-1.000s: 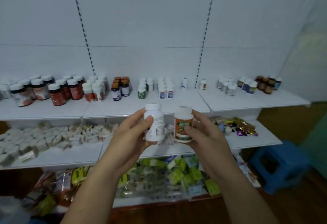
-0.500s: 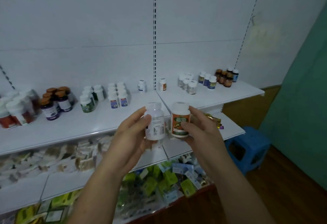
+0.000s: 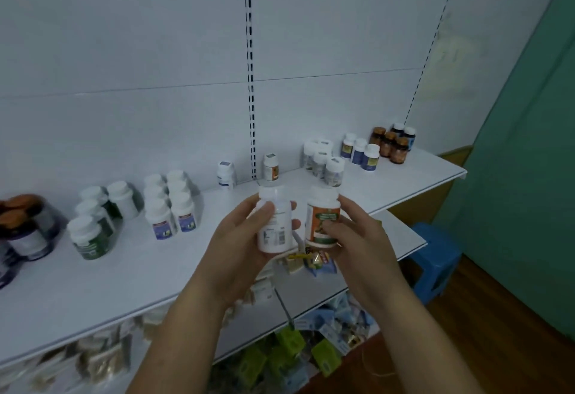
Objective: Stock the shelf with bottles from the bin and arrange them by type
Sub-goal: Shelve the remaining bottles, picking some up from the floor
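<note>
Partly stocked, the shelf (image 3: 124, 269) holds sorted bottle groups (image 3: 169, 207); the left hand (image 3: 236, 250) grips a white bottle (image 3: 273, 222), the right hand (image 3: 357, 238) an orange-label bottle (image 3: 322, 216), both unplaced.

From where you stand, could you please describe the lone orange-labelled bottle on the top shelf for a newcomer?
Follow the central slotted upright in the white back wall down to the top shelf. Just right of it a small white-capped bottle stands alone. Its orange label sets it apart from the blue-labelled single bottle left of the upright.
</note>
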